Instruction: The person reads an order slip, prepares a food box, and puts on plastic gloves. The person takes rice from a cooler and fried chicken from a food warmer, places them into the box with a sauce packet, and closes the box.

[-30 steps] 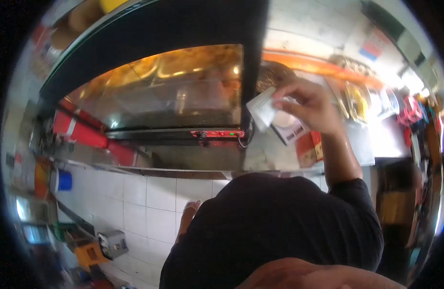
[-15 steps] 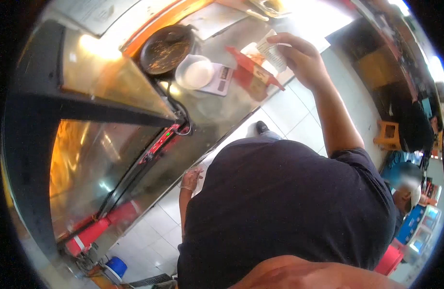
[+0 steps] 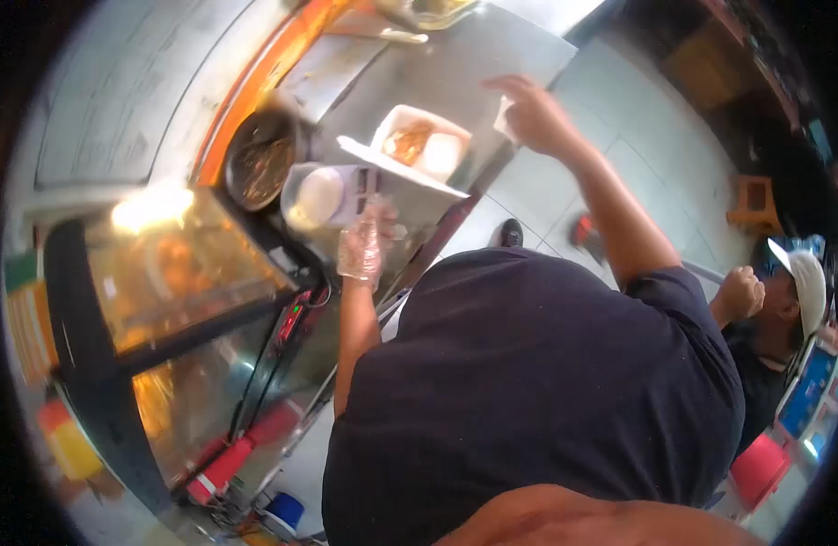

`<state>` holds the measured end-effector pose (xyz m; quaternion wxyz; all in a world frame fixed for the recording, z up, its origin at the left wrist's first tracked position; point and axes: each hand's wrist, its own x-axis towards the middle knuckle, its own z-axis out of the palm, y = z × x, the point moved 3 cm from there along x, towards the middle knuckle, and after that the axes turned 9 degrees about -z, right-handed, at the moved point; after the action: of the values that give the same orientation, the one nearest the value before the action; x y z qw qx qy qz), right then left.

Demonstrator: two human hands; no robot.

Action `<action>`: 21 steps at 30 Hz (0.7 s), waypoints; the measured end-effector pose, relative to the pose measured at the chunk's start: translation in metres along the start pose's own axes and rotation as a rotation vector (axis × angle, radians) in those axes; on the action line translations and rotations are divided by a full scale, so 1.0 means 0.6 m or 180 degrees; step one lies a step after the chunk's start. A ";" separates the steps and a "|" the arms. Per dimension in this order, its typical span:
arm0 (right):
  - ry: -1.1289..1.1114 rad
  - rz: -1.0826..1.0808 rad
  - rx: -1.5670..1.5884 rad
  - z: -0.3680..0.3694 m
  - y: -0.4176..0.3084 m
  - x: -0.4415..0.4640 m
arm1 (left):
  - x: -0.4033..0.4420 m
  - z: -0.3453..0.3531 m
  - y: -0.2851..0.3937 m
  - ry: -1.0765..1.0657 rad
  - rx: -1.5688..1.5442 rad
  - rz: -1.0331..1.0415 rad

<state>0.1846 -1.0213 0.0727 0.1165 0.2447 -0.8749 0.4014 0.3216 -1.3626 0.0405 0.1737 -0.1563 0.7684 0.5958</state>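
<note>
My left hand (image 3: 369, 244), in a clear plastic glove, is over the counter beside the scale (image 3: 357, 193), its blurred fingers apart and nothing visible in them. On the scale sits a round white bowl (image 3: 319, 196). My bare right hand (image 3: 535, 118) is raised past the counter's edge, index finger stretched out, with a white paper slip (image 3: 504, 118) held in it and partly hidden behind the fingers. Between the hands stands an open takeaway box (image 3: 419, 146) holding brownish food and something round and white. Its lid flap points toward me.
A dark pan (image 3: 260, 162) sits behind the scale. The lit glass food case (image 3: 178, 264) is at the left of the metal counter (image 3: 478, 64). A person in a white cap (image 3: 806, 282) is at the right, near an orange stool (image 3: 756, 205).
My left hand has risen from below the counter edge to beside the scale. The right hand has moved slightly down, still with the slip. The view has turned and the box shows more openly.
</note>
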 end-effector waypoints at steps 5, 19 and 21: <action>-0.1470 0.0681 0.0514 0.081 0.137 -0.040 | 0.098 0.028 -0.003 0.0478 0.1204 -0.0128; -0.2057 0.1518 0.0813 0.196 0.151 -0.035 | 0.124 0.042 0.055 0.0908 0.2330 0.0395; -0.1986 0.1596 0.0878 0.194 0.148 -0.048 | 0.128 0.035 0.052 0.0758 0.2458 0.0550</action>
<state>0.1619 -1.0503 -0.0721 -0.2891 0.1474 -0.8387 0.4373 0.2413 -1.3376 0.0277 0.0788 -0.0824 0.9605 0.2538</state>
